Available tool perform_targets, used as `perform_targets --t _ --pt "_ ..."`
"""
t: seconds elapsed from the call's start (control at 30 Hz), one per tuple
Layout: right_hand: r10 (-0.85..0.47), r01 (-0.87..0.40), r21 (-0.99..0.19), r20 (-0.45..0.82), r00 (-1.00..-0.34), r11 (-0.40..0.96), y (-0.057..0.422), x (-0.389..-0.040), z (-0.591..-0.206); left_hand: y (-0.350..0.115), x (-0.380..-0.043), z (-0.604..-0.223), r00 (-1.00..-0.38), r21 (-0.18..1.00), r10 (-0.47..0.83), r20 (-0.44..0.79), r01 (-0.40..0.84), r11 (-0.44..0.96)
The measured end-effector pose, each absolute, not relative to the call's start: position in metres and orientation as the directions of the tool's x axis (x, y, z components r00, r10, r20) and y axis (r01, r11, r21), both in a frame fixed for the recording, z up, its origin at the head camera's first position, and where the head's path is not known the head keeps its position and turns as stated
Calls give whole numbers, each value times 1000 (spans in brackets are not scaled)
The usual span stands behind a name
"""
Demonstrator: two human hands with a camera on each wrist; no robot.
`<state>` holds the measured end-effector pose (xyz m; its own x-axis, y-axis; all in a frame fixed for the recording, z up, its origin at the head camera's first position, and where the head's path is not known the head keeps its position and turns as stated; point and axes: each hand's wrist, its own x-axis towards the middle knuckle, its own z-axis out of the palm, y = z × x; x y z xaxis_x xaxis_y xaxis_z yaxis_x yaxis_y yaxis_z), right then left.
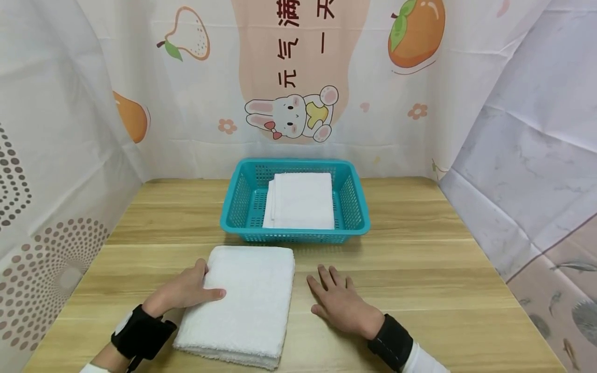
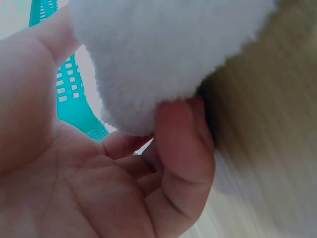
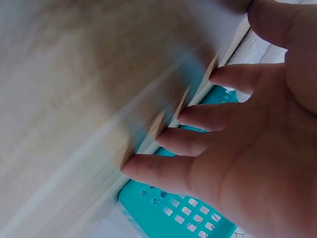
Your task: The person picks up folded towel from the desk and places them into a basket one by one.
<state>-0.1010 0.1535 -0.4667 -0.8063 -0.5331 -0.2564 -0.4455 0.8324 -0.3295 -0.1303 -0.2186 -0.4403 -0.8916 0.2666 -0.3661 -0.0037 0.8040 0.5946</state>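
A folded white towel [image 1: 242, 300] lies on the table in front of the basket. My left hand [image 1: 188, 287] grips its left edge, thumb on top and fingers curled at the side and underneath. The left wrist view shows those fingers [image 2: 181, 144] tucked beneath the fluffy towel [image 2: 148, 54]. To the right of the towel, apart from it, my right hand [image 1: 340, 305] rests palm down with fingers spread. In the right wrist view its straight fingertips [image 3: 136, 166] touch the tabletop, and nothing is held.
A teal plastic basket [image 1: 295, 237] stands at the back middle of the wooden table [image 1: 443, 290]. Inside lies another folded white towel [image 1: 303, 199]. Printed cloth [image 1: 186, 119] hangs behind the table and along both sides.
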Motion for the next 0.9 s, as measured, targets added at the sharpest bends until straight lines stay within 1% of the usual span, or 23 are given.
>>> perform_targets --t 0.4,0.9 --pt "-535 -454 -320 -242 -809 832 154 -101 -468 -210 -130 -441 -891 601 281 -357 12 799" --pt "-544 -458 -338 -233 -806 822 155 -101 -465 -200 -130 -442 -891 593 278 -359 12 805"
